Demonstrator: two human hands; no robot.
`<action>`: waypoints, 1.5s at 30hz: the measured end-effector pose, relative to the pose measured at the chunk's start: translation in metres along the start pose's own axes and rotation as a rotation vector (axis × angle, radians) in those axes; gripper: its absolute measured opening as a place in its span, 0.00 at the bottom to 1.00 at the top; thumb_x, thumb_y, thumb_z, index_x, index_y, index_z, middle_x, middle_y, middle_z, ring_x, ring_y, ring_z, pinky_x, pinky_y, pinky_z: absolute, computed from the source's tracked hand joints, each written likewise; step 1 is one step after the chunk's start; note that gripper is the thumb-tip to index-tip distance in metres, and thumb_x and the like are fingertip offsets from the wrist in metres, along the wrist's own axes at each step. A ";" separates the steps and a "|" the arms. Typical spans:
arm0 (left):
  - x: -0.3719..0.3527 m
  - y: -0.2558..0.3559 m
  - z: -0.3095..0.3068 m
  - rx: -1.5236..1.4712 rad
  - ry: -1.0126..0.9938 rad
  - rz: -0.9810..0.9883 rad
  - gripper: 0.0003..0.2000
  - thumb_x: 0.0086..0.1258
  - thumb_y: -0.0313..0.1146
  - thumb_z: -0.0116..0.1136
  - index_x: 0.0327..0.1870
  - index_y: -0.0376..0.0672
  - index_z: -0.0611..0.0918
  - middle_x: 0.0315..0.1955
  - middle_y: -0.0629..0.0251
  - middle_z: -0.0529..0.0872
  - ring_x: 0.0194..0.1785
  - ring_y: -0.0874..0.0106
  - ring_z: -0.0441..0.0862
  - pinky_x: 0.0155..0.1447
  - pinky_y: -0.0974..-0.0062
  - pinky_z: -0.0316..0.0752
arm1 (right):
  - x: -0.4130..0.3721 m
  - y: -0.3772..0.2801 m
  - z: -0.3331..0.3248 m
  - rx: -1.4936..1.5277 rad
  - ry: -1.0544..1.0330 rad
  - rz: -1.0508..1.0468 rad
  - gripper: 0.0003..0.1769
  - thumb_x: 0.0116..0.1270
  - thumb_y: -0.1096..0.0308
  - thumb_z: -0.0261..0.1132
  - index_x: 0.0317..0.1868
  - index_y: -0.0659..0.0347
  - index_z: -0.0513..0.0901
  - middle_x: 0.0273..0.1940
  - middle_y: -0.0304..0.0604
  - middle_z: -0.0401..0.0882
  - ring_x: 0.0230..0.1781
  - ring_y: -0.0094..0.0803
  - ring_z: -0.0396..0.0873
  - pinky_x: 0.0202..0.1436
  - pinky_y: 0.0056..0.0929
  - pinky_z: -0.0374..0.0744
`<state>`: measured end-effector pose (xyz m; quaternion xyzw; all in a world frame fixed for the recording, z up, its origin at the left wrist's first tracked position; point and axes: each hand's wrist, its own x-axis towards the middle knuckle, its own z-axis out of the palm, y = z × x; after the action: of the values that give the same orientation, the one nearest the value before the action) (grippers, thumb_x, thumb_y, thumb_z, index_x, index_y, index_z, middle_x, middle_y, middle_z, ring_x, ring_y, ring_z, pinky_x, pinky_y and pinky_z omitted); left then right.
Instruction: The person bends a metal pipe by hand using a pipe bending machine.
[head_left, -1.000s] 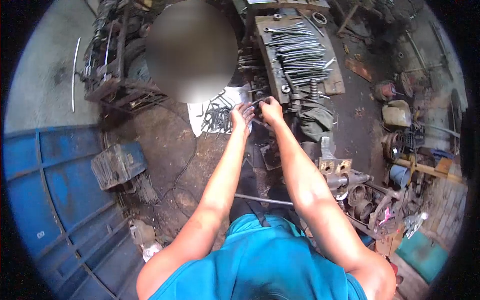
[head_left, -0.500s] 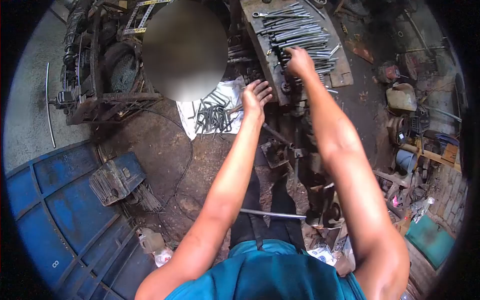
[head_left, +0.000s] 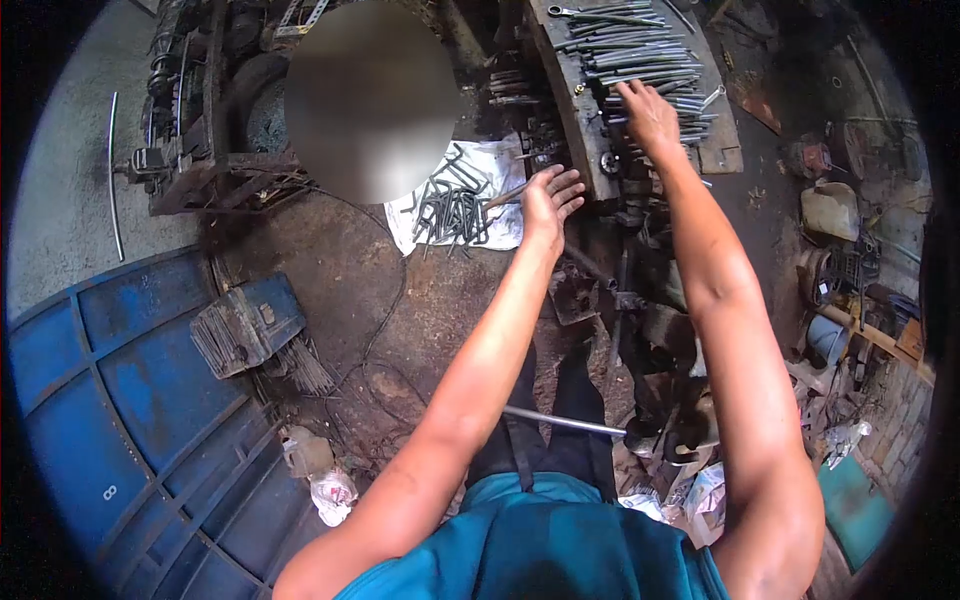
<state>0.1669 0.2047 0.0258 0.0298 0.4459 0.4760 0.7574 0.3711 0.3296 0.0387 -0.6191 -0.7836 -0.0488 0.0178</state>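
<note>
At one o'clock, the right hand (head_left: pixel 652 122) lay over rods (head_left: pixel 640 62) on the surface (head_left: pixel 716 158), grip unclear; the left hand (head_left: pixel 548 208) gaped open.

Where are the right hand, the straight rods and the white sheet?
Right hand (head_left: pixel 654 124): head view, back of the hand.
Straight rods (head_left: pixel 640 64): head view, middle of the pile.
White sheet (head_left: pixel 506 229): head view, bare lower right part.

Slim metal rods (head_left: pixel 645 62) (greyish) lie side by side, piled.
</note>
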 end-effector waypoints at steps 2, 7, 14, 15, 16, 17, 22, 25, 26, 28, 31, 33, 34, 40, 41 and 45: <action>-0.006 0.002 -0.002 -0.006 0.005 0.002 0.23 0.71 0.40 0.42 0.61 0.33 0.66 0.53 0.49 0.78 0.48 0.59 0.80 0.49 0.64 0.78 | -0.005 0.002 -0.030 0.107 0.068 0.105 0.26 0.55 0.80 0.57 0.55 0.49 0.73 0.47 0.43 0.76 0.48 0.45 0.78 0.48 0.42 0.80; -0.033 -0.003 -0.004 -0.011 0.028 -0.022 0.21 0.71 0.40 0.41 0.58 0.34 0.69 0.50 0.52 0.80 0.47 0.60 0.80 0.49 0.64 0.78 | -0.008 0.042 -0.084 0.399 0.392 0.477 0.19 0.52 0.78 0.59 0.46 0.55 0.76 0.42 0.52 0.82 0.45 0.53 0.80 0.47 0.45 0.76; -0.095 -0.013 -0.002 0.023 0.009 -0.002 0.20 0.71 0.40 0.41 0.56 0.35 0.70 0.49 0.53 0.81 0.45 0.61 0.81 0.48 0.64 0.78 | -0.031 0.098 -0.165 0.663 0.456 0.721 0.15 0.51 0.60 0.74 0.36 0.57 0.83 0.36 0.45 0.86 0.39 0.38 0.84 0.44 0.35 0.77; -0.101 -0.016 -0.003 0.018 0.004 0.006 0.20 0.71 0.40 0.41 0.56 0.35 0.70 0.48 0.53 0.81 0.45 0.60 0.82 0.47 0.64 0.78 | -0.030 0.106 -0.174 0.723 0.346 0.741 0.16 0.50 0.58 0.75 0.36 0.57 0.84 0.36 0.43 0.86 0.39 0.34 0.83 0.44 0.32 0.77; -0.109 -0.018 -0.002 0.015 0.002 0.015 0.19 0.71 0.40 0.41 0.55 0.35 0.71 0.48 0.52 0.81 0.44 0.60 0.81 0.46 0.64 0.79 | -0.031 0.107 -0.184 0.756 0.367 0.652 0.15 0.51 0.60 0.76 0.36 0.57 0.84 0.34 0.42 0.86 0.34 0.31 0.82 0.40 0.31 0.77; -0.117 -0.020 -0.002 0.000 -0.013 0.035 0.19 0.71 0.39 0.41 0.55 0.35 0.71 0.48 0.52 0.81 0.44 0.60 0.81 0.46 0.63 0.79 | -0.034 0.110 -0.194 0.875 0.374 0.587 0.14 0.52 0.62 0.75 0.36 0.58 0.84 0.32 0.41 0.86 0.31 0.28 0.81 0.37 0.30 0.76; -0.160 -0.003 0.010 -0.014 -0.083 0.193 0.16 0.69 0.40 0.43 0.51 0.38 0.73 0.46 0.55 0.83 0.44 0.61 0.81 0.47 0.61 0.78 | -0.078 0.033 -0.312 1.209 0.438 0.334 0.07 0.57 0.71 0.72 0.33 0.63 0.83 0.26 0.38 0.83 0.24 0.21 0.76 0.28 0.24 0.73; -0.214 0.021 0.039 0.143 -0.041 0.405 0.15 0.71 0.40 0.44 0.50 0.40 0.75 0.44 0.57 0.84 0.43 0.65 0.81 0.49 0.64 0.76 | -0.123 0.012 -0.354 1.446 0.320 0.107 0.05 0.60 0.72 0.71 0.32 0.62 0.81 0.27 0.38 0.83 0.23 0.21 0.76 0.27 0.22 0.74; -0.240 0.024 0.050 0.191 -0.078 0.495 0.14 0.72 0.37 0.43 0.50 0.41 0.75 0.43 0.58 0.85 0.43 0.66 0.82 0.49 0.66 0.76 | -0.147 0.004 -0.368 1.518 0.287 0.070 0.06 0.60 0.72 0.71 0.32 0.62 0.81 0.27 0.40 0.83 0.23 0.21 0.76 0.27 0.22 0.75; -0.286 0.023 0.068 0.429 -0.165 0.694 0.14 0.74 0.36 0.43 0.52 0.39 0.75 0.44 0.58 0.85 0.44 0.68 0.83 0.49 0.68 0.76 | -0.198 -0.004 -0.385 1.587 0.198 0.021 0.06 0.63 0.71 0.68 0.35 0.63 0.79 0.30 0.41 0.83 0.29 0.24 0.81 0.28 0.21 0.75; -0.367 -0.016 0.104 0.704 -0.398 0.793 0.16 0.74 0.38 0.48 0.56 0.37 0.77 0.47 0.59 0.85 0.46 0.72 0.82 0.50 0.74 0.76 | -0.263 -0.006 -0.388 1.637 0.171 -0.027 0.08 0.62 0.69 0.70 0.36 0.63 0.79 0.29 0.40 0.82 0.29 0.25 0.82 0.29 0.22 0.76; -0.403 -0.062 0.110 0.851 -0.440 0.761 0.14 0.73 0.36 0.51 0.51 0.36 0.79 0.42 0.63 0.85 0.42 0.74 0.81 0.51 0.75 0.75 | -0.307 -0.004 -0.390 1.592 0.189 -0.014 0.09 0.62 0.68 0.70 0.36 0.63 0.79 0.29 0.41 0.83 0.28 0.26 0.81 0.28 0.24 0.77; -0.415 -0.083 0.114 0.965 -0.459 0.784 0.14 0.73 0.36 0.52 0.50 0.35 0.80 0.41 0.64 0.85 0.41 0.76 0.81 0.51 0.75 0.74 | -0.325 0.000 -0.389 1.549 0.181 -0.004 0.08 0.63 0.69 0.69 0.36 0.64 0.80 0.30 0.41 0.83 0.27 0.26 0.81 0.28 0.24 0.77; -0.446 -0.199 0.093 0.751 -0.358 0.537 0.07 0.75 0.33 0.49 0.39 0.39 0.77 0.24 0.72 0.77 0.21 0.82 0.72 0.24 0.82 0.67 | -0.437 0.057 -0.329 1.215 0.608 0.131 0.07 0.65 0.68 0.64 0.35 0.64 0.82 0.27 0.37 0.81 0.25 0.21 0.77 0.27 0.23 0.75; -0.449 -0.214 0.085 0.703 -0.340 0.535 0.07 0.75 0.33 0.49 0.39 0.40 0.77 0.24 0.72 0.77 0.20 0.82 0.71 0.24 0.82 0.67 | -0.462 0.063 -0.321 1.417 0.726 0.255 0.07 0.65 0.68 0.64 0.33 0.64 0.81 0.26 0.37 0.80 0.25 0.21 0.77 0.27 0.23 0.75; -0.459 -0.248 0.049 0.635 -0.293 0.435 0.08 0.75 0.35 0.50 0.42 0.41 0.76 0.24 0.72 0.76 0.19 0.83 0.70 0.21 0.84 0.62 | -0.533 0.105 -0.216 1.537 1.012 0.830 0.04 0.62 0.70 0.64 0.34 0.62 0.80 0.26 0.37 0.79 0.22 0.24 0.75 0.26 0.24 0.73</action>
<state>0.3050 -0.2554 0.2355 0.4232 0.4416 0.4545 0.6475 0.5902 -0.1835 0.2122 -0.5700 -0.2255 0.2226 0.7581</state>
